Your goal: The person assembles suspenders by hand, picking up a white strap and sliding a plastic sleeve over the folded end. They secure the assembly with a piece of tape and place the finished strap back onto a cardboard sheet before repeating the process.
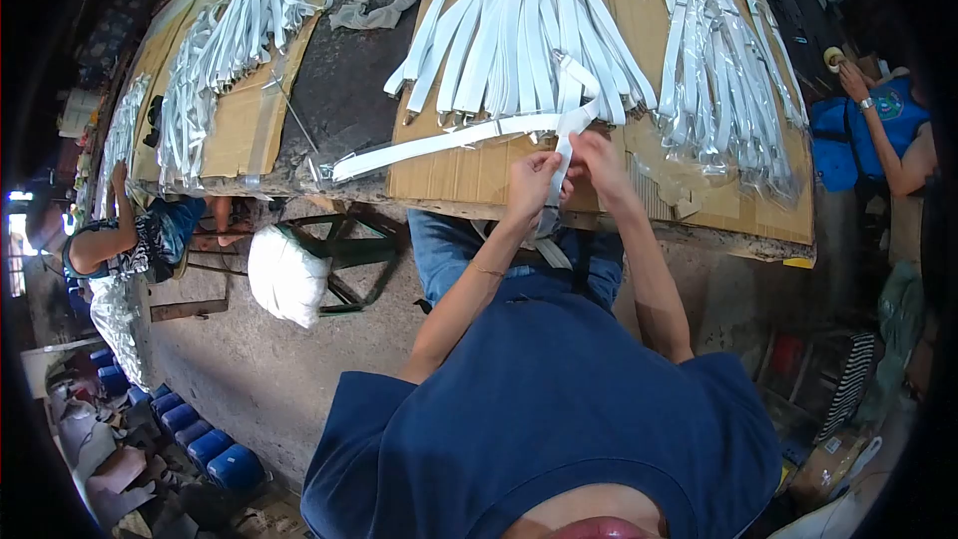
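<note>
At the table's front edge I hold a white elastic strap (561, 162) that looks like part of a pair of suspenders. My left hand (534, 183) has its fingers closed on the strap, whose lower end hangs over the edge towards my lap. Close beside it, my right hand (602, 170) has its fingers bent at the strap, slightly blurred. Another length of the white suspenders (439, 147) stretches left across the table to a metal clip. Just behind my hands fans out a pile of white suspenders (519, 40) with metal clips at their ends.
Cardboard sheets (439, 180) cover parts of the table. Suspenders in clear plastic (714, 70) lie at right, more bundles (239, 30) at left. A stool (349, 250) and a white sack (287, 274) stand below. One person (100, 240) sits left; another person's hand (853, 80) holds tape at right.
</note>
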### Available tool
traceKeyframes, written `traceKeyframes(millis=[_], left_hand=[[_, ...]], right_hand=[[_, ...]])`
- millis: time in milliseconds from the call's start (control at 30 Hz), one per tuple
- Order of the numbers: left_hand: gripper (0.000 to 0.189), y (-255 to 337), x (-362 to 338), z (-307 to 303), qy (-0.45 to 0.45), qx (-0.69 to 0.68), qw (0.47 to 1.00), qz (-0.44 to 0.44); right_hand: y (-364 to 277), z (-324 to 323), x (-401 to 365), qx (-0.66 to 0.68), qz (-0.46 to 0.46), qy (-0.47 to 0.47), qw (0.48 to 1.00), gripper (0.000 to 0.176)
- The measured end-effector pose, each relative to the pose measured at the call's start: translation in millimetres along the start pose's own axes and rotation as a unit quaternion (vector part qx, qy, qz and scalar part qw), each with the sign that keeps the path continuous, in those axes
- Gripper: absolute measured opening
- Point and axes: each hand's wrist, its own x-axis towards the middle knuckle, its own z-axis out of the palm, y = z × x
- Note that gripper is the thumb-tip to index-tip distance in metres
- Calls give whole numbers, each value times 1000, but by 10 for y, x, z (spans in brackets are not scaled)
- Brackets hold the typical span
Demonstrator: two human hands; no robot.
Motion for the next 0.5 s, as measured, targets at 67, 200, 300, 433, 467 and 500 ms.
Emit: traceKeyframes(millis=[67,200,300,433,467,500], left_hand=[[24,33,31,-12,20,-4,1000,10],[23,-5,82,47,56,-44,997,12],[22,-4,76,86,33,-78,996,-9],[19,64,90,-48,-22,-85,995,-39],[18,52,98,-85,-34,-66,996,-47],[18,51,93,-91,-33,-66,996,-47]], right_hand=[[118,82,-321,-176,-53,48,982,33],[350,155,-665,-312,-145,17,939,31],[330,171,-655,-322,-104,30,940,22],[351,173,-562,-244,-87,109,960,18],[367,152,-542,-222,-101,120,962,17],[309,180,-536,-222,-101,119,962,17]])
